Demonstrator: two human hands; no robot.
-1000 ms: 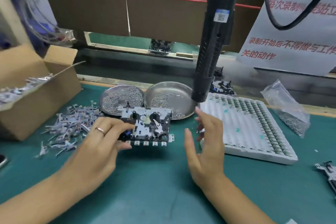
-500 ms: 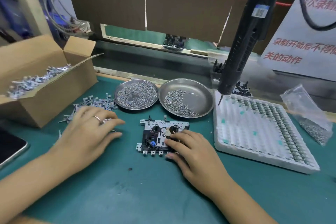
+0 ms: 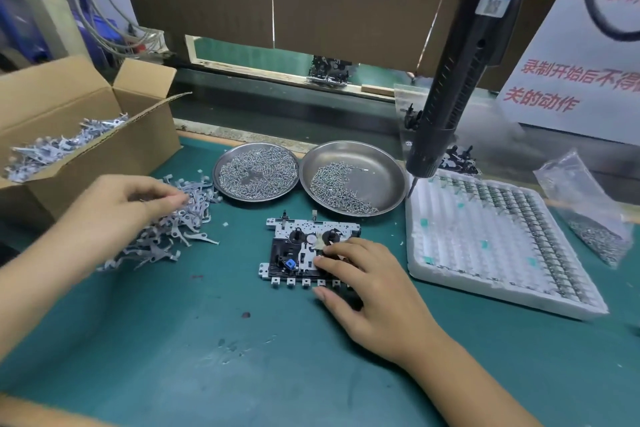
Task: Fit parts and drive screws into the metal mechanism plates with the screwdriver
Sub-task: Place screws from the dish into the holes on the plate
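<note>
The mechanism plate (image 3: 304, 253) lies flat on the green mat (image 3: 242, 357), just in front of the two steel screw dishes (image 3: 349, 177), and the right hand (image 3: 377, 298) rests on the plate's right end, fingers pressing its top and thumb at its front edge. Left of the plate, the left hand (image 3: 117, 208) reaches into the pile of small metal levers (image 3: 173, 229), fingertips drawn together, though what they pinch is blurred. Behind and right of the plate, the electric screwdriver (image 3: 460, 73) hangs untouched over the white parts tray (image 3: 491, 246).
</note>
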